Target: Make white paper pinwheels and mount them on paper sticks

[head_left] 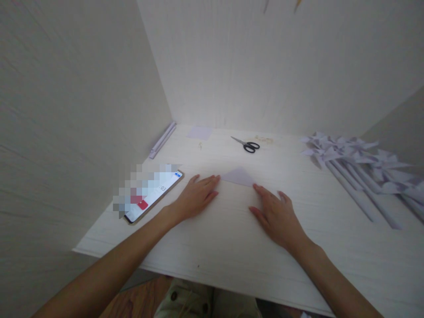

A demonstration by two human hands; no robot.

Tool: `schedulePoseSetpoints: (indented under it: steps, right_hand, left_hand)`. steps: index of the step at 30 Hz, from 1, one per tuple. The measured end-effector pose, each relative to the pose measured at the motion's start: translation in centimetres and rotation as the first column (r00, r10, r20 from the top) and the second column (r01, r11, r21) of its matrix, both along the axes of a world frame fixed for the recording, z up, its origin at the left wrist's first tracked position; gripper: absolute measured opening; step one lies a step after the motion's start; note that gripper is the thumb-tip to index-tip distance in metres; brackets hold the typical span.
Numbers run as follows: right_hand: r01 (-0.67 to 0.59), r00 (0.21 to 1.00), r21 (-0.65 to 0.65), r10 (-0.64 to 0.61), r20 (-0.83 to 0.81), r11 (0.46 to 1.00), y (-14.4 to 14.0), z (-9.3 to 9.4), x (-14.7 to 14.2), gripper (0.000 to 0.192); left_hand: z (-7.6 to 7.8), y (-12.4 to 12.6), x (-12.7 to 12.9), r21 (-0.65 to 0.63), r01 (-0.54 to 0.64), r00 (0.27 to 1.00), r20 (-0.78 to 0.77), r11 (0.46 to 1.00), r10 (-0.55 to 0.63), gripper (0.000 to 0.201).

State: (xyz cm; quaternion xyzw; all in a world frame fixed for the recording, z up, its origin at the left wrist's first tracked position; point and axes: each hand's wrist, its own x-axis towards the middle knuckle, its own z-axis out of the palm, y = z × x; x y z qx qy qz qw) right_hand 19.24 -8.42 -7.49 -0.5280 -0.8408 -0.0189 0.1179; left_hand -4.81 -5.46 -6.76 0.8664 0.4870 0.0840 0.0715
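A pale lilac paper folded into a triangle (237, 176) lies flat on the white table (232, 247). My left hand (196, 197) rests palm down with fingers together, its fingertips touching the triangle's left corner. My right hand (276, 216) lies flat too, the index fingertip at the triangle's right corner. Neither hand grips anything.
A phone (153, 195) with a lit screen lies left of my left hand. Black scissors (247, 145), a square paper sheet (199, 132) and a small yellowish item (264, 140) sit at the back. Several paper pinwheels (357, 163) lie at the right. White walls enclose the table.
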Motion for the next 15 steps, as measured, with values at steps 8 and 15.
schedulePoseSetpoints:
  steps: [8, 15]
  right_hand:
    - [0.063, 0.998, 0.042, -0.063, -0.004, 0.997, -0.6, -0.5, 0.4, 0.053]
    - [0.041, 0.996, 0.036, -0.038, -0.08, 0.999, -0.3, -0.4, 0.6, 0.052]
  left_hand:
    - [0.5, -0.4, 1.7, 0.15, -0.005, 0.999, -0.035, 0.989, 0.01, 0.039]
    - [-0.2, -0.1, 3.6, 0.275, -0.094, 0.995, 0.045, 0.957, 0.085, 0.036]
